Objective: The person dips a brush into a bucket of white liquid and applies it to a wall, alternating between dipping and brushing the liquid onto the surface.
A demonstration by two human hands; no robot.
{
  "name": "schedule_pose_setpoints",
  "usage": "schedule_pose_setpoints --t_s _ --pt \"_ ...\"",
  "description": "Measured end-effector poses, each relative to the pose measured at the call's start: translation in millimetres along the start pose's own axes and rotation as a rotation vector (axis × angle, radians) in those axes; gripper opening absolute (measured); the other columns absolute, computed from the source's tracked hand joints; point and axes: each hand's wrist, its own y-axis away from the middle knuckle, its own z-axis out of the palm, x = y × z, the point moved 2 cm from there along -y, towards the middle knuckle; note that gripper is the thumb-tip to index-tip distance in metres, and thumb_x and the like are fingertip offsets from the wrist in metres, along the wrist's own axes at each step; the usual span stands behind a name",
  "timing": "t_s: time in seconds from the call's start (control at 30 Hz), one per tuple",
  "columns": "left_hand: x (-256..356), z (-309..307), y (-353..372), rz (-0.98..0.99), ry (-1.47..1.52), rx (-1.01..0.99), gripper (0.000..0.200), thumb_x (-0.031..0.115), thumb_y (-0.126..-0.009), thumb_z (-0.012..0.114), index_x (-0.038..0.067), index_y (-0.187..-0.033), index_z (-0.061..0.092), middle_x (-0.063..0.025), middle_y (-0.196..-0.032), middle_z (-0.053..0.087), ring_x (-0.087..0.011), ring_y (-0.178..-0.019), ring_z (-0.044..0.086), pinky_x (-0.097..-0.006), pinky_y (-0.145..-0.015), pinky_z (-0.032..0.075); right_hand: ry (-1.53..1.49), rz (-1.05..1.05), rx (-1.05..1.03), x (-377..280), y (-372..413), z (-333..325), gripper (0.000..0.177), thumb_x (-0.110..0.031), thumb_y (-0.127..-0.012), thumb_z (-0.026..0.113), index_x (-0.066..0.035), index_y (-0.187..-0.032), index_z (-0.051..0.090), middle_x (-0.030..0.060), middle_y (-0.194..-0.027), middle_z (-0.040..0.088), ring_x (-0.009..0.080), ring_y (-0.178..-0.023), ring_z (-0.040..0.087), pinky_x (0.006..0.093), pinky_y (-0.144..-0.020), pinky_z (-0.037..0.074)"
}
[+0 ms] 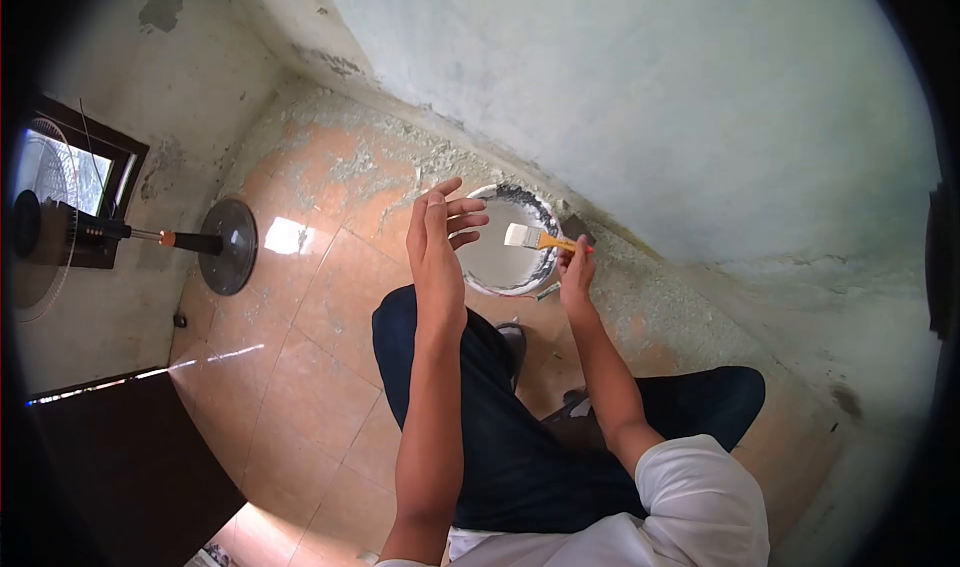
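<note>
My right hand [576, 269] grips the yellow handle of a paintbrush [540, 238], whose pale bristles point left over a round bucket [487, 279]. Whitish liquid [497, 258] lies inside the bucket, and dark and white smears cover its rim. Raised at the bucket's left side is my left hand [438, 242], with its fingers apart and nothing in it. It is nearest to the bucket's left edge.
A wall [640, 97] with worn paint runs along the right, with flaked debris [400, 157] at its foot. On the tiled floor [330, 367] at the left stands a fan [230, 248]. A dark panel [130, 467] is at the lower left.
</note>
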Motion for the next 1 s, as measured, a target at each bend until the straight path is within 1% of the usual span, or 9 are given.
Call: schedule_pose_setpoints --t_s 0.1,0.13,0.27,0.33,0.43,0.67,0.73,0.87,1.0 --pt "1.6 8.4 4.7 0.012 0.019 -0.012 0.057 0.048 -0.120 0.040 0.002 -0.146 0.062 -0.0107 -0.114 0.075 -0.0183 -0.104 0.072 -0.0349 -0.094 0.055 -0.242 0.195 -0.036 4.4 7.0 -21.1 0.054 -0.051 -0.116 0.055 -0.001 -0.110 0.076 -0.0013 -0.072 0.064 0.0064 -0.056 0.051 0.0219 -0.050 0.038" --pt "1.8 10.7 6.3 0.004 0.027 -0.013 0.056 0.047 -0.120 0.041 0.002 -0.146 0.062 -0.0105 -0.114 0.075 -0.0179 -0.104 0.072 -0.0346 -0.094 0.055 -0.286 0.207 -0.062 16.2 5.0 -28.7 0.053 -0.051 -0.116 0.056 -0.002 -0.110 0.076 -0.0004 -0.075 0.067 0.0063 -0.058 0.055 0.0215 -0.051 0.039" --pt "-4.3 19.5 10.4 0.033 0.027 -0.034 0.053 0.044 -0.121 0.041 0.003 -0.145 0.063 -0.0100 -0.114 0.075 -0.0172 -0.103 0.072 -0.0344 -0.092 0.055 -0.072 0.271 -0.048 85.8 2.9 -62.2 0.041 -0.043 -0.113 0.066 -0.004 -0.123 0.076 0.0030 -0.087 0.074 0.0081 -0.069 0.066 0.0229 -0.056 0.045" --pt "-4.2 24.4 10.4 0.027 0.019 -0.035 0.050 0.041 -0.121 0.041 0.003 -0.144 0.064 -0.0098 -0.114 0.076 -0.0169 -0.102 0.072 -0.0341 -0.091 0.055 0.191 0.070 -0.184 86.1 16.0 -59.8 0.034 -0.033 -0.113 0.069 -0.004 -0.129 0.076 0.0042 -0.094 0.078 0.0090 -0.078 0.072 0.0231 -0.059 0.050" --pt "-4.6 30.7 13.5 0.012 0.004 -0.052 0.049 0.039 -0.121 0.040 0.003 -0.143 0.065 -0.0098 -0.114 0.075 -0.0167 -0.102 0.072 -0.0339 -0.091 0.055 0.361 -0.034 -0.218 74.7 25.5 -57.2 0.033 -0.028 -0.113 0.068 -0.004 -0.134 0.075 0.0037 -0.095 0.078 0.0095 -0.079 0.073 0.0231 -0.063 0.053" --pt "-6.1 44.8 14.1 0.033 -0.004 -0.075 0.048 0.039 -0.121 0.040 0.003 -0.142 0.065 -0.0096 -0.114 0.075 -0.0168 -0.102 0.072 -0.0338 -0.091 0.055 0.559 -0.193 -0.320 49.4 28.4 -52.3 0.030 -0.024 -0.112 0.067 -0.003 -0.132 0.076 0.0040 -0.095 0.079 0.0092 -0.078 0.073 0.0246 -0.068 0.056" --pt "-6.8 48.2 14.8 0.029 -0.002 -0.078 0.048 0.039 -0.121 0.040 0.003 -0.141 0.066 -0.0099 -0.115 0.076 -0.0174 -0.102 0.072 -0.0339 -0.091 0.056 0.514 -0.292 -0.320 45.4 26.7 -51.6 0.027 -0.021 -0.108 0.069 -0.002 -0.124 0.079 0.0128 -0.097 0.082 0.0205 -0.081 0.078 0.0366 -0.076 0.061" --pt "-9.1 51.6 14.6 0.045 -0.003 -0.090 0.048 0.038 -0.121 0.040 0.003 -0.140 0.066 -0.0101 -0.114 0.076 -0.0180 -0.102 0.073 -0.0339 -0.091 0.056 0.786 -0.442 -0.385 38.3 27.3 -49.9 0.029 -0.022 -0.107 0.071 -0.001 -0.126 0.078 0.0129 -0.097 0.082 0.0198 -0.079 0.077 0.0347 -0.073 0.060" --pt "-12.2 51.6 11.4 0.064 -0.002 -0.093 0.048 0.038 -0.120 0.040 0.003 -0.140 0.067 -0.0099 -0.114 0.076 -0.0185 -0.101 0.074 -0.0339 -0.090 0.056 0.948 -0.462 -0.377 5.4 39.0 -22.3 0.028 -0.029 -0.103 0.072 -0.006 -0.116 0.081 0.0195 -0.098 0.080 0.0343 -0.089 0.079 0.0449 -0.080 0.061"
